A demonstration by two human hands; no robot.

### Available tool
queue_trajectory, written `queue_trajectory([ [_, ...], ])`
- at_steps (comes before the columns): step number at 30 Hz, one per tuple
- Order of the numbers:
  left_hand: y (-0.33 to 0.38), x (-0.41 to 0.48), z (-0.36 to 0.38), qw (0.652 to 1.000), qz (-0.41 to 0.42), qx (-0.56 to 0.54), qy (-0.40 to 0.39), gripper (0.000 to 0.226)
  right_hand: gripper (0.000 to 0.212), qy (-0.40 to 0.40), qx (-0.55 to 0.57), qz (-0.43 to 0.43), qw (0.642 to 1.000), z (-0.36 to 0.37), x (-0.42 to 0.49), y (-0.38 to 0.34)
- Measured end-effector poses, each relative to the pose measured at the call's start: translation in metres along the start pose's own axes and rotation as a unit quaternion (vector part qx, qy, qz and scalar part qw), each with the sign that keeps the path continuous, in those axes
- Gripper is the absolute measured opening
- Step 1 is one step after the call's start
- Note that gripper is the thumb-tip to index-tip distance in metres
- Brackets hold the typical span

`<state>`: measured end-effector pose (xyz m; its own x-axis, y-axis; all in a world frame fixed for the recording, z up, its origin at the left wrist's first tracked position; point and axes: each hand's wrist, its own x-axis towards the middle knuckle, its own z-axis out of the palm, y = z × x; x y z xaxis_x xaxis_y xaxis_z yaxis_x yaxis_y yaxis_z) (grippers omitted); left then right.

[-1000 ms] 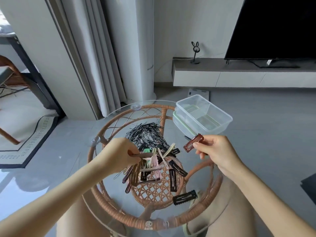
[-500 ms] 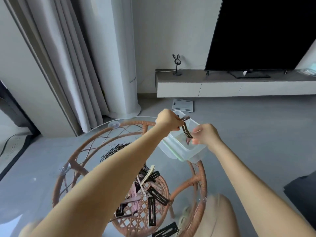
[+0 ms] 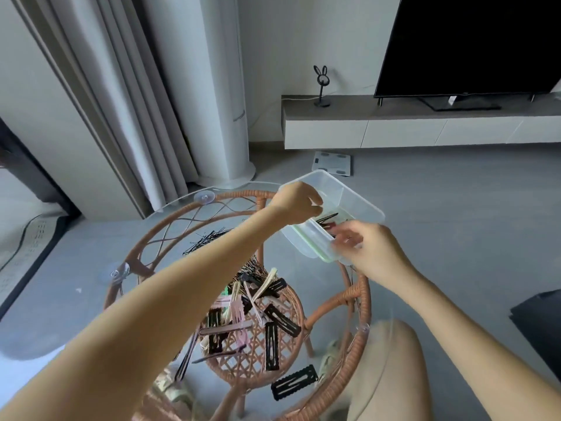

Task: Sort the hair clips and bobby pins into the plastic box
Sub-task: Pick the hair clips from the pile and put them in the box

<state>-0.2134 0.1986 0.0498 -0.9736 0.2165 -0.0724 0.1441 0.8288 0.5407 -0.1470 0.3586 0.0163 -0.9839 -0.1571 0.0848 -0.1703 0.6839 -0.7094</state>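
Observation:
The clear plastic box (image 3: 361, 205) stands on its lid at the far right of the round glass table. My left hand (image 3: 296, 202) hovers over the box's left rim, thumb and fingers slightly apart, and dark hair clips (image 3: 327, 219) lie in the box just beneath them. My right hand (image 3: 365, 249) is at the box's near corner and pinches a small brown hair clip (image 3: 333, 228) over the rim. A pile of hair clips (image 3: 261, 314), black, pink and cream, lies mid-table. Black bobby pins (image 3: 208, 238) are heaped behind my left forearm.
The glass top (image 3: 182, 205) rests on a rattan frame (image 3: 236, 196) with suction cups. One black clip (image 3: 294, 385) lies alone near the front edge. My knee (image 3: 391, 360) is at the table's right. A TV cabinet (image 3: 425, 129) and a floor scale (image 3: 332, 161) are beyond.
Both hands have gone from the clip pile to the box. The dark clip from my left hand now lies inside it. My right hand has lowered to the near rim.

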Motion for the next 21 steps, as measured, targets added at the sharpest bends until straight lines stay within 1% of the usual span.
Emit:
queue_trajectory([
  [1,-0.010,-0.015,-0.005,1.000,0.001,0.018,0.008,0.026,0.030,-0.075,-0.005,-0.019,0.997,0.006,-0.015,-0.002],
  [2,-0.021,-0.032,-0.008,0.999,-0.001,0.040,0.007,0.025,0.040,-0.149,-0.035,-0.041,0.987,0.014,-0.028,-0.002],
  [4,-0.046,-0.072,-0.010,0.997,-0.010,0.071,-0.007,0.027,0.061,-0.273,-0.142,-0.088,0.947,0.033,-0.053,-0.003],
  [5,-0.058,-0.093,-0.008,0.996,-0.016,0.081,-0.013,0.028,0.071,-0.313,-0.191,-0.104,0.924,0.042,-0.063,-0.003],
  [7,-0.082,-0.138,0.002,0.993,-0.038,0.106,-0.033,0.035,0.089,-0.346,-0.263,-0.128,0.891,0.060,-0.077,-0.002],
  [9,-0.102,-0.178,0.016,0.988,-0.055,0.133,-0.057,0.047,0.103,-0.336,-0.299,-0.150,0.880,0.073,-0.081,-0.001],
  [11,-0.116,-0.206,0.033,0.980,-0.053,0.179,-0.071,0.061,0.110,-0.338,-0.303,-0.161,0.876,0.079,-0.078,-0.006],
  [14,-0.126,-0.220,0.052,0.965,-0.020,0.254,-0.068,0.071,0.106,-0.368,-0.310,-0.173,0.859,0.082,-0.071,-0.015],
  [16,-0.125,-0.219,0.059,0.965,-0.007,0.255,-0.051,0.070,0.097,-0.380,-0.312,-0.174,0.853,0.085,-0.070,-0.021],
  [19,-0.122,-0.215,0.068,0.973,0.012,0.228,-0.023,0.057,0.073,-0.373,-0.255,-0.139,0.881,0.088,-0.072,-0.023],
  [21,-0.121,-0.215,0.074,0.969,0.048,0.244,-0.002,0.040,0.055,-0.367,-0.235,-0.134,0.890,0.086,-0.077,-0.020],
])
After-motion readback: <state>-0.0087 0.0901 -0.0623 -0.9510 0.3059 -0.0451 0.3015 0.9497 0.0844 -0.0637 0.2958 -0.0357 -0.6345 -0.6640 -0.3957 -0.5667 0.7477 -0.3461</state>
